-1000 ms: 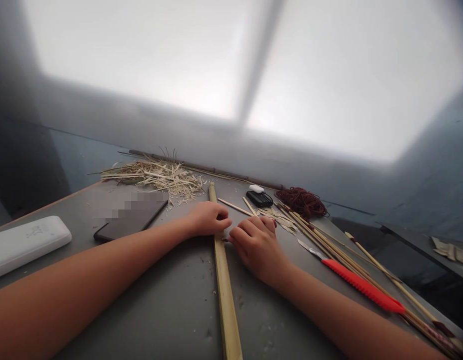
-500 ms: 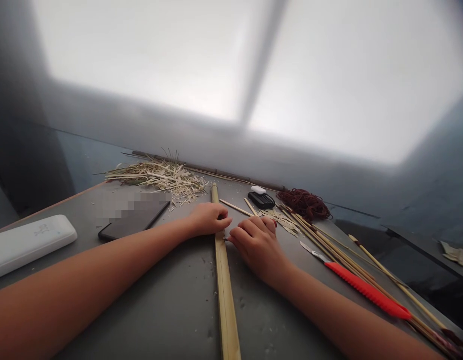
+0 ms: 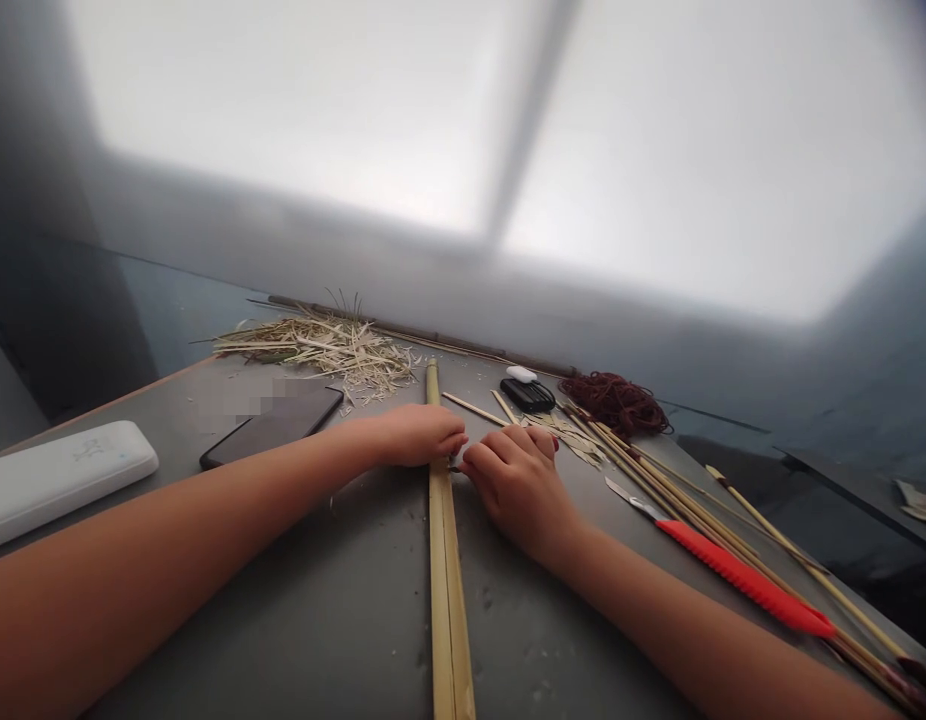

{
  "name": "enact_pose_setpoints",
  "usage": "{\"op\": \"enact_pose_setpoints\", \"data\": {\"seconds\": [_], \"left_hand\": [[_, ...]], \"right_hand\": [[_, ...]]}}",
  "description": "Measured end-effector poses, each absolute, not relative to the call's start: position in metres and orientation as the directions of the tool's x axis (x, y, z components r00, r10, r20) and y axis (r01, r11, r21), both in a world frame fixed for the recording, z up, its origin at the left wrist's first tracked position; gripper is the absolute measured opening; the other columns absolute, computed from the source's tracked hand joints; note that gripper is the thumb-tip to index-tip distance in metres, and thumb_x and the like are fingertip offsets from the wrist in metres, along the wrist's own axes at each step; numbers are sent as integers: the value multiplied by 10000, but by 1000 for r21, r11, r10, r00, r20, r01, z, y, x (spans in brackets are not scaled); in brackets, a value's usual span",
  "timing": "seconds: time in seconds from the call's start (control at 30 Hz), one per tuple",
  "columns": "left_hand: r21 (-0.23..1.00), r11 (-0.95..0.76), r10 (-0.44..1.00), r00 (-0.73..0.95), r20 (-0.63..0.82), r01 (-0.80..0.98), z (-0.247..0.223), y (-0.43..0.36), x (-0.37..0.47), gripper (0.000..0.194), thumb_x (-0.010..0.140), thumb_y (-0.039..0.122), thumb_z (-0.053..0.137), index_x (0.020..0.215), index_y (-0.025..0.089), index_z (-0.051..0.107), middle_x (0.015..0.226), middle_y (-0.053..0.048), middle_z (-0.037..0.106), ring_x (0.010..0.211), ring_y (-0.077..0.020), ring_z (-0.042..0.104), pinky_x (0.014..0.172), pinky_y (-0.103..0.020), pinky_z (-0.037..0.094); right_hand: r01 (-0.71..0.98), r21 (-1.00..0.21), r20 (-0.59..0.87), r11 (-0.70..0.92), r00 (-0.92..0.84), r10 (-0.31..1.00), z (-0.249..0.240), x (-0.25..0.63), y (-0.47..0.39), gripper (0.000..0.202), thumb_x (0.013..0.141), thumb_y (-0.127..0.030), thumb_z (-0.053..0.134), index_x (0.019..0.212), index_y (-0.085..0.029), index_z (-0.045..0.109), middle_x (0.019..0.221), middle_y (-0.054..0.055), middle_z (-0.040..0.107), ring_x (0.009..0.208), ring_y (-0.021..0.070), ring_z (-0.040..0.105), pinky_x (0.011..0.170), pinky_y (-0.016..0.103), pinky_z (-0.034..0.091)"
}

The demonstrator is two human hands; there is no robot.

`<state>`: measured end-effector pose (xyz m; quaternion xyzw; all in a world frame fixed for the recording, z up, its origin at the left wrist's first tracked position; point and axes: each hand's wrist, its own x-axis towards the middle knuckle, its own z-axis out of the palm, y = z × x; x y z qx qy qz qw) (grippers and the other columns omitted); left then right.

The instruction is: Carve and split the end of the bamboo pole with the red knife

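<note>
A long bamboo strip runs away from me down the middle of the table, with a dark lengthwise line along its near part. My left hand lies across it with curled fingers, closed on the strip. Just to the right, my right hand is closed in a pinch at the strip's edge. A small dark tip shows by its thumb; the rest of that object is hidden. To the right lies a knife with a red handle, its blade pointing away from me.
Pale shavings are heaped at the back left. A dark phone-like slab and a white case lie left. Right are brown cord, a black device and thin bamboo sticks. A dark pole lies along the wall.
The bamboo strip's near end has shifted slightly left, and its lengthwise line looks darker. My left fingers have turned a little; both hands stay at the strip.
</note>
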<state>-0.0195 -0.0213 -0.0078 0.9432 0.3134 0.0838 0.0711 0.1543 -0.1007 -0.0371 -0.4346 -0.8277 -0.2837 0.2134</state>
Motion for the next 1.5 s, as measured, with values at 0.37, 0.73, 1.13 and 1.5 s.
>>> {"op": "enact_pose_setpoints", "data": {"seconds": [0.37, 0.73, 1.13, 1.5], "left_hand": [[247, -789, 595, 800, 77, 563, -10, -17, -21, 278, 930, 275, 396, 788, 180, 614, 808, -16, 639, 685, -138, 510, 573, -227, 318], [245, -755, 634, 772, 40, 607, -4, -23, -19, 270, 936, 254, 392, 842, 189, 637, 845, -14, 662, 727, -146, 527, 592, -225, 322], [240, -786, 593, 805, 27, 570, -8, -16, -20, 294, 915, 321, 359, 783, 205, 594, 842, -37, 645, 730, -179, 540, 587, -253, 322], [220, -772, 616, 787, 30, 596, -6, -19, -19, 274, 906, 302, 374, 784, 200, 596, 836, -37, 650, 712, -170, 528, 581, -246, 317]], "right_hand": [[859, 206, 549, 468, -498, 671, -37, 157, -99, 142, 900, -254, 576, 782, -198, 630, 759, 35, 633, 780, 194, 476, 768, 334, 263], [866, 163, 589, 473, -470, 658, -34, 154, -102, 156, 906, -254, 563, 781, -196, 636, 769, 33, 635, 784, 197, 471, 775, 346, 264], [829, 320, 640, 458, -546, 540, -36, 150, -99, 177, 925, -285, 573, 777, -217, 642, 768, 33, 642, 812, 203, 465, 816, 353, 265], [802, 363, 653, 474, -582, 484, -35, 150, -97, 175, 926, -235, 573, 764, -219, 637, 728, 21, 630, 790, 192, 456, 800, 351, 263]]}}
